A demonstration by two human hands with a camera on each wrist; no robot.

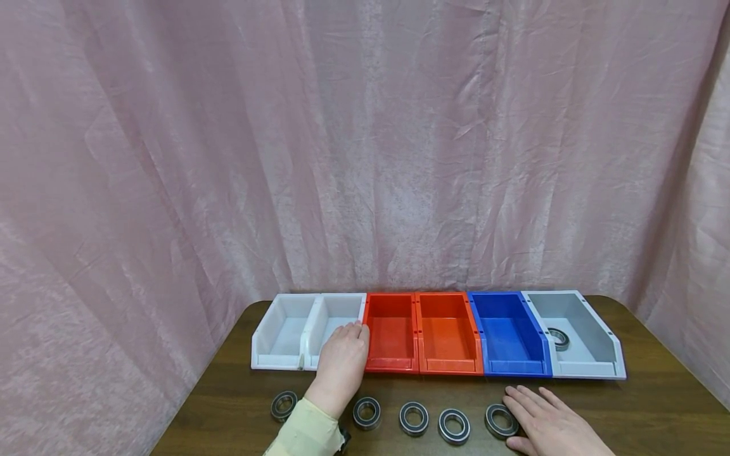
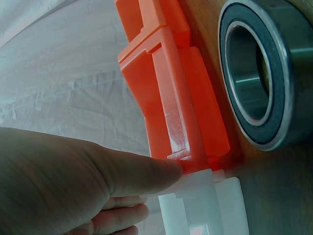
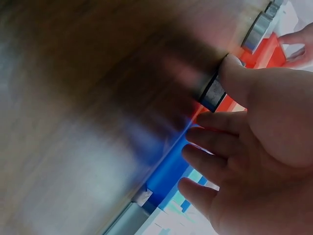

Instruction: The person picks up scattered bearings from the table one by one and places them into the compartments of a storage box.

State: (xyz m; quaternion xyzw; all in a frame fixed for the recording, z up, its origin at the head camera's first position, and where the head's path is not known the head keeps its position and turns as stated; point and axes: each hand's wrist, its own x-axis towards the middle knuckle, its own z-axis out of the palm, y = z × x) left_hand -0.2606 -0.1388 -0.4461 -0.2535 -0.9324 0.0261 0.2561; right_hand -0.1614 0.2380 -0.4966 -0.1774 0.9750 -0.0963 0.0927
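Over the front of the inner white bin (image 1: 336, 310), beside the red bin (image 1: 390, 329), is my left hand (image 1: 342, 358). In the left wrist view its thumb (image 2: 146, 174) lies straight across the corner where white and red bins meet; no held object shows, and its fingertips are partly hidden. My right hand (image 1: 550, 418) is spread low at the table, its fingers beside the rightmost ball bearing (image 1: 502, 421). That bearing (image 3: 213, 92) appears between thumb and index finger in the right wrist view, ungripped. More bearings (image 1: 367, 413) lie in a row on the table.
The bins stand side by side: an outer white bin (image 1: 285, 326), then white, red, an orange bin (image 1: 449, 329), a blue bin (image 1: 507, 329) and a grey bin (image 1: 587, 335). One bearing (image 1: 559, 339) leans inside the grey bin. A pink curtain (image 1: 399, 158) hangs behind the wooden table (image 1: 217, 405).
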